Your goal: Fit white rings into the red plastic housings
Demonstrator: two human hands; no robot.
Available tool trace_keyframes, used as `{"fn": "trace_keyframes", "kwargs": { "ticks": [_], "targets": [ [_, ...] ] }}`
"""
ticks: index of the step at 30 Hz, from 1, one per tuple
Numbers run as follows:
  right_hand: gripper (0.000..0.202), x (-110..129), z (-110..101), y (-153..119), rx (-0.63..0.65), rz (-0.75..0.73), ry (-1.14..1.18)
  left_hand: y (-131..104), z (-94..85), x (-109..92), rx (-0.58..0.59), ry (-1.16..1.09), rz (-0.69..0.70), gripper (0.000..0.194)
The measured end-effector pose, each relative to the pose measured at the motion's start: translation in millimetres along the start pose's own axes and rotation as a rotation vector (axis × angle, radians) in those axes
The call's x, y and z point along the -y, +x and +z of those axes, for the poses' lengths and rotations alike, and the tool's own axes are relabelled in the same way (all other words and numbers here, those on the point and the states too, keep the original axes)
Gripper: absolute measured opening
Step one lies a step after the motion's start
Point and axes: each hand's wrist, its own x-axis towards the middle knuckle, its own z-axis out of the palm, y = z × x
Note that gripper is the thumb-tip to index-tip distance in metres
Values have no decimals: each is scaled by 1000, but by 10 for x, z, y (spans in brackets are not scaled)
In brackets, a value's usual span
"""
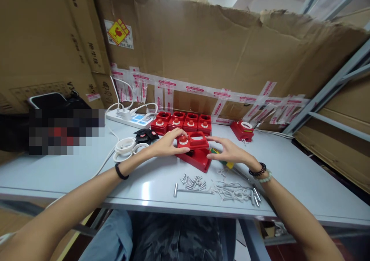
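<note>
My left hand [170, 144] grips the left end of a red plastic cover [199, 144], which has a round red knob in a white ring and an open square window. The cover is tilted over a red base box [199, 163], whose dark inside partly shows. My right hand [229, 150] is curled at the right side, its index finger at the cover's edge and its thumb against the base. A green and yellow screwdriver [229, 164] lies under and beside the right hand.
Several red units [182, 123] stand in a row behind. Another red unit [243, 131] is at right. White rings [125, 145], black pieces [144, 136] and a power strip [138, 119] lie left. Screws [193, 182], a T-handled tool [190, 191] and white strings [231, 193] lie near the front edge.
</note>
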Motion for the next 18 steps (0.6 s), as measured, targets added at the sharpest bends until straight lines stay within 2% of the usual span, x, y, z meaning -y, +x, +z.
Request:
{"fn": "trace_keyframes", "kwargs": {
  "ticks": [3,6,9,12,15,17,18],
  "targets": [
    [75,82,40,16,-133,-34,131,28,15,-68,-93,-64,-8,39],
    [74,163,128,39,-230,-142,381,42,86,-228,-175,-222,0,37],
    [64,275,225,48,-317,-227,601,32,210,-430,-188,-333,34,40],
    [61,358,246,31,-425,-229,680,21,251,-562,-161,-344,73,40],
    [64,322,176,12,-538,-188,642,19,67,-518,-114,-142,123,39],
    [62,248,120,13,-626,-157,610,8,-176,-374,-84,124,103,29],
    [61,213,99,17,-643,-147,605,-5,-314,-274,-120,280,53,23]
  ]
}}
